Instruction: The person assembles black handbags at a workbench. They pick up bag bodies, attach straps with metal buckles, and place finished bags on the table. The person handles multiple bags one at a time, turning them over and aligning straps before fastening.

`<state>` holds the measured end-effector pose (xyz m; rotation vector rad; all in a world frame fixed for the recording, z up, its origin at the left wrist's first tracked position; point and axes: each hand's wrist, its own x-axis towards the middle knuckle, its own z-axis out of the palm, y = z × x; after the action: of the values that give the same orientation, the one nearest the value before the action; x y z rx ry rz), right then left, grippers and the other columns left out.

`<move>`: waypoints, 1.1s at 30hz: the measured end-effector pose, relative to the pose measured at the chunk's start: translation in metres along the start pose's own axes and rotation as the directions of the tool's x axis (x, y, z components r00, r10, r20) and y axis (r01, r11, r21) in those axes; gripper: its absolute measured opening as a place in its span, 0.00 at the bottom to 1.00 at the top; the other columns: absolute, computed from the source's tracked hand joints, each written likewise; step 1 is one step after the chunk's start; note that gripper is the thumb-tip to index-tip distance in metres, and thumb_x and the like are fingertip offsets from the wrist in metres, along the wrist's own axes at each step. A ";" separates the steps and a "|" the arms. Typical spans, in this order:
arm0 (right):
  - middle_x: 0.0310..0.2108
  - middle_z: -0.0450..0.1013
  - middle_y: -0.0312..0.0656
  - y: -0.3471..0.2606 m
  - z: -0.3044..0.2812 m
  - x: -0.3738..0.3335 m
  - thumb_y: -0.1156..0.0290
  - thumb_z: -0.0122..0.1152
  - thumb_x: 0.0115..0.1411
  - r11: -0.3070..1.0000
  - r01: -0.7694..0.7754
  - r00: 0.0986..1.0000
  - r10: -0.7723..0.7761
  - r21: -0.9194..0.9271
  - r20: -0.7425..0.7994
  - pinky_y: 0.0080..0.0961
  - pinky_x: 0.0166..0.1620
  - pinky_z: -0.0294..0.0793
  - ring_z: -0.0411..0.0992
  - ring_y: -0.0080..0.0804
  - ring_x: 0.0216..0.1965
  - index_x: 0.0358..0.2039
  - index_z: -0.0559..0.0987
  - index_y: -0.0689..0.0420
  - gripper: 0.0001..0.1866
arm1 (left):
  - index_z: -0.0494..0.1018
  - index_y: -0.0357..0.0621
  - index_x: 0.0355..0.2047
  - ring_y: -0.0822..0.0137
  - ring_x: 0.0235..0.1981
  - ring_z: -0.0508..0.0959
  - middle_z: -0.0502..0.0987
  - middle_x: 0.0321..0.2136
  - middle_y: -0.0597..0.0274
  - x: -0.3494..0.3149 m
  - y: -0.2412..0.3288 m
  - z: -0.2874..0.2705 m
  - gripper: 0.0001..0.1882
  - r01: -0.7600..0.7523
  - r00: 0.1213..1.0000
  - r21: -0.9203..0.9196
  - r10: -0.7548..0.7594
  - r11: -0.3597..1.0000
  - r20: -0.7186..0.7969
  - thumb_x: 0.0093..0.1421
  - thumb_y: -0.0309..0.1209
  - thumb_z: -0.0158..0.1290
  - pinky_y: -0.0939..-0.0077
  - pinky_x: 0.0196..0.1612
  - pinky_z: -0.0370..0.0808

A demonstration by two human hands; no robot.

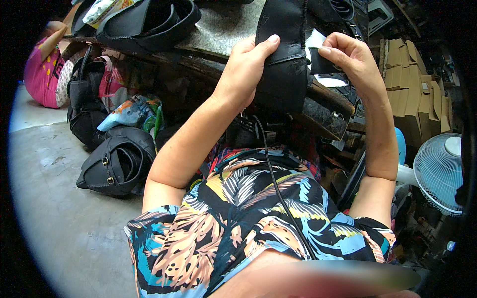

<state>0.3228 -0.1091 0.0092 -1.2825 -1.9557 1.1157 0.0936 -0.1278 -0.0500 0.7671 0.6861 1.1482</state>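
I'd say the left hand (246, 62), its grip closed on the black panel (284, 82) at the front edge of the worktop (226, 25), should hold it flat while the right hand (354, 55), pinching a small black piece (322, 64) just beside it, squares the edges without tugging.

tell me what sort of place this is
Likely a workshop for leather-like goods: a black panel in the left hand, a black bag on the floor, and stacked cardboard at the right.
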 end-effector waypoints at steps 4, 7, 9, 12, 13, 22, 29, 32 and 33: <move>0.26 0.70 0.26 0.005 0.003 0.002 0.65 0.64 0.64 0.997 0.029 1.000 -0.029 0.078 -0.002 0.12 0.33 0.64 0.66 0.10 0.28 0.32 0.79 0.59 0.10 | 0.75 0.36 0.42 0.69 0.33 0.81 0.81 0.35 0.58 0.002 -0.001 0.001 0.11 0.016 0.999 -0.019 -0.017 1.000 -0.049 0.67 0.32 0.50 0.73 0.40 0.79; 0.23 0.70 0.26 0.006 0.009 0.006 0.63 0.66 0.63 0.988 0.082 0.995 -0.073 0.129 -0.071 0.13 0.29 0.62 0.65 0.10 0.26 0.32 0.81 0.59 0.12 | 0.75 0.36 0.45 0.67 0.37 0.82 0.81 0.38 0.56 0.003 -0.002 0.001 0.13 0.010 1.000 -0.038 -0.011 0.999 -0.029 0.67 0.33 0.52 0.72 0.43 0.79; 0.23 0.70 0.26 0.006 0.014 0.009 0.63 0.66 0.63 0.991 0.051 0.998 -0.046 0.126 -0.041 0.13 0.28 0.62 0.65 0.10 0.26 0.33 0.81 0.59 0.11 | 0.75 0.36 0.47 0.66 0.38 0.82 0.81 0.40 0.55 0.003 -0.003 0.001 0.14 0.003 1.000 -0.027 -0.003 1.000 -0.017 0.67 0.34 0.52 0.72 0.45 0.79; 0.22 0.70 0.27 0.005 0.021 0.013 0.63 0.67 0.63 0.995 0.080 0.996 -0.078 0.065 -0.039 0.13 0.27 0.61 0.64 0.10 0.24 0.32 0.81 0.60 0.12 | 0.75 0.35 0.47 0.67 0.38 0.82 0.81 0.40 0.56 0.002 -0.003 -0.001 0.15 -0.002 1.000 0.017 0.002 1.000 -0.013 0.67 0.34 0.52 0.72 0.44 0.79; 0.22 0.70 0.26 0.005 0.023 0.014 0.63 0.67 0.63 0.991 0.111 0.994 -0.109 0.077 -0.033 0.13 0.26 0.61 0.64 0.10 0.24 0.32 0.81 0.60 0.12 | 0.75 0.35 0.48 0.67 0.38 0.82 0.81 0.41 0.56 0.001 -0.003 -0.001 0.15 -0.006 1.000 0.020 0.006 1.000 -0.008 0.68 0.34 0.52 0.73 0.44 0.79; 0.22 0.71 0.27 0.002 0.023 0.018 0.64 0.67 0.62 0.990 0.129 0.991 -0.125 0.063 -0.055 0.14 0.27 0.62 0.64 0.11 0.25 0.30 0.81 0.62 0.12 | 0.75 0.36 0.43 0.71 0.33 0.81 0.81 0.35 0.58 -0.005 0.000 0.005 0.12 -0.002 1.000 0.001 0.002 1.000 -0.029 0.68 0.34 0.51 0.76 0.39 0.79; 0.21 0.71 0.29 -0.001 0.025 0.018 0.65 0.67 0.61 0.991 0.136 0.989 -0.136 0.003 -0.063 0.16 0.27 0.63 0.65 0.13 0.24 0.29 0.81 0.62 0.12 | 0.75 0.37 0.39 0.73 0.30 0.80 0.80 0.31 0.60 -0.005 0.000 0.005 0.11 -0.009 1.000 -0.002 0.009 1.000 -0.020 0.68 0.34 0.51 0.78 0.36 0.79; 0.21 0.72 0.30 -0.001 0.024 0.018 0.66 0.67 0.61 0.993 0.118 0.992 -0.119 -0.014 -0.047 0.16 0.27 0.64 0.66 0.14 0.24 0.28 0.81 0.63 0.12 | 0.75 0.37 0.39 0.74 0.29 0.80 0.80 0.31 0.60 -0.005 -0.001 0.004 0.11 0.006 1.000 -0.013 -0.006 1.000 -0.019 0.68 0.34 0.51 0.79 0.35 0.79; 0.21 0.72 0.30 -0.001 0.023 0.018 0.66 0.67 0.61 0.994 0.111 0.993 -0.112 -0.017 -0.040 0.17 0.27 0.64 0.66 0.14 0.24 0.28 0.81 0.63 0.12 | 0.75 0.37 0.39 0.74 0.29 0.80 0.80 0.31 0.60 -0.005 -0.001 0.004 0.11 0.009 1.000 -0.019 -0.010 1.000 -0.021 0.68 0.34 0.51 0.79 0.35 0.79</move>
<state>0.2968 -0.1006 -0.0017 -1.1789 -1.9830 1.0154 0.0958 -0.1332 -0.0480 0.7360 0.6951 1.1542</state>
